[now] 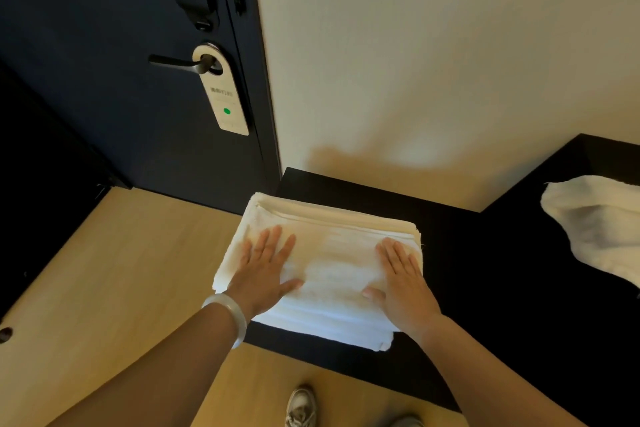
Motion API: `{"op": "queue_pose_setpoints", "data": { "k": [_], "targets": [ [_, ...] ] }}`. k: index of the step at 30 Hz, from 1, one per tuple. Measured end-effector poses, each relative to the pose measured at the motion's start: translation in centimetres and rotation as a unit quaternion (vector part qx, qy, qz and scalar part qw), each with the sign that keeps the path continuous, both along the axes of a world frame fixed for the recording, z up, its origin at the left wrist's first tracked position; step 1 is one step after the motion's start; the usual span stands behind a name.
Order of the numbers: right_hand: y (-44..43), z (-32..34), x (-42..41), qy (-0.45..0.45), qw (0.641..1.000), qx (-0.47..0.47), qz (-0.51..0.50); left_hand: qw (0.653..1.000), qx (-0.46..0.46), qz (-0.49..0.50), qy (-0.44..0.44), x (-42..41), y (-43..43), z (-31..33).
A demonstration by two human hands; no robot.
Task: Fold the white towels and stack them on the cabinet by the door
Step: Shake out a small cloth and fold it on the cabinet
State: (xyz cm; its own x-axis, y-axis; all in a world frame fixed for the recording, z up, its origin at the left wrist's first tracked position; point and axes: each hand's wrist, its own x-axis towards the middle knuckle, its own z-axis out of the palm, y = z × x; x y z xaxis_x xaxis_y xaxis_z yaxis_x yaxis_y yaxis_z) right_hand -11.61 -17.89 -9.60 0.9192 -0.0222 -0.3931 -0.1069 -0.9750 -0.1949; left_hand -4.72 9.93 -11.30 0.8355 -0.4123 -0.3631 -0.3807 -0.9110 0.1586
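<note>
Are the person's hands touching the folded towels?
Touching. The head view shows the left hand and the right hand lying flat, fingers straight, on top of the folded towels.

White folded terry towels point(332, 267), faintly ribbed, at centre on flat black cabinet top point(478, 281). Upper left: dark navy door point(104, 97), cream card hanger point(227, 97) with green dot.

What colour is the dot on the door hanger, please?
The dot is green, head view.
</note>
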Motion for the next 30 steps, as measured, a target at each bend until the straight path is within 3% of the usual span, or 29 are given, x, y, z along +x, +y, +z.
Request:
{"op": "queue_pose_setpoints", "data": {
  "k": [5,9,17,21,26,30],
  "targets": [
    [-2.2,5.4,-1.6,-0.044,0.996,0.035,-0.069,1.0,-0.014,-0.005,0.008,-0.4,-4.0,3.9],
    [-9.6,10.6,-4.1,-0.075,0.991,0.014,-0.11,0.997,-0.063,-0.031,0.042,-0.1,-11.2,7.6],
    [-31.5,16.8,-12.7,-0.147,0.957,0.031,-0.247,0.964,-0.202,-0.171,-0.021,-6.1,-34.4,15.5],
    [-41.1,16.4,-15.8,-0.129,0.938,0.015,-0.321,0.964,-0.217,-0.147,-0.043,-11.6,-47.0,18.1],
    [-49.3,16.0,-16.3,-0.093,0.958,0.0,-0.27,0.973,-0.195,-0.111,-0.05,-13.0,-55.9,17.0],
    [-53.0,14.4,-15.8,-0.043,0.975,-0.011,-0.218,0.981,-0.115,-0.151,-0.031,-13.4,-57.9,15.1]
  ]
}}
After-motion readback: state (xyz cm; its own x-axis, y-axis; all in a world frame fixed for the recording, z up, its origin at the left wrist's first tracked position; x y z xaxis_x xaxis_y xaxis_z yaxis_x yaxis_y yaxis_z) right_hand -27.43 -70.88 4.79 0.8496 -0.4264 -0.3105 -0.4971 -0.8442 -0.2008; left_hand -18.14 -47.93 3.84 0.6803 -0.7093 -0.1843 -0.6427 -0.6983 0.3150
